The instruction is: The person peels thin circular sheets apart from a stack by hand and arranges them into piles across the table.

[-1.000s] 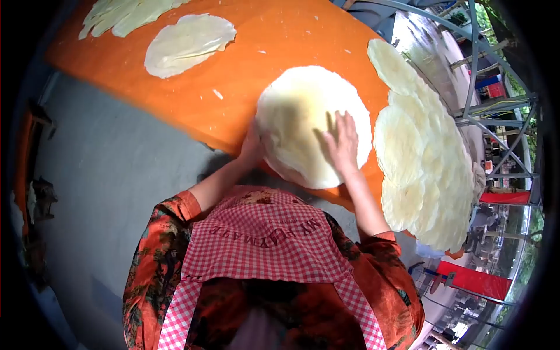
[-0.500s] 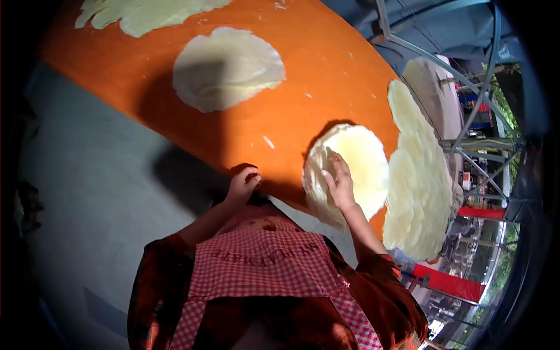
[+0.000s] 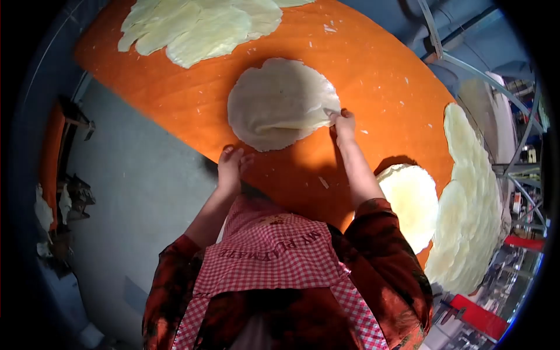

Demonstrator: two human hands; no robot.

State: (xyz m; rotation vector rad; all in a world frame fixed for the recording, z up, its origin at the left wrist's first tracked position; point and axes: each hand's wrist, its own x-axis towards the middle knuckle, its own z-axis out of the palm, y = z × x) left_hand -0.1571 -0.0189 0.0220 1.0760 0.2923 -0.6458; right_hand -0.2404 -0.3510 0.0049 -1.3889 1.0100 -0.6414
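A thin round sheet of dough lies in shadow on the orange table, with a fold along its lower side. At its right edge my right hand is closed, the sheet's rim between its fingers. My left hand is just below the sheet's lower left edge, fingers apart and holding nothing. To the right, partly behind my right sleeve, sits a thick round stack of sheets in bright light.
Overlapping sheets cover the table's right end. Another spread of sheets lies at the top left. Metal poles stand beyond the right side. Grey floor shows left of the table edge.
My right hand has left the round stack and taken hold of the single sheet's edge. My left hand has opened near that sheet. The view has shifted left.
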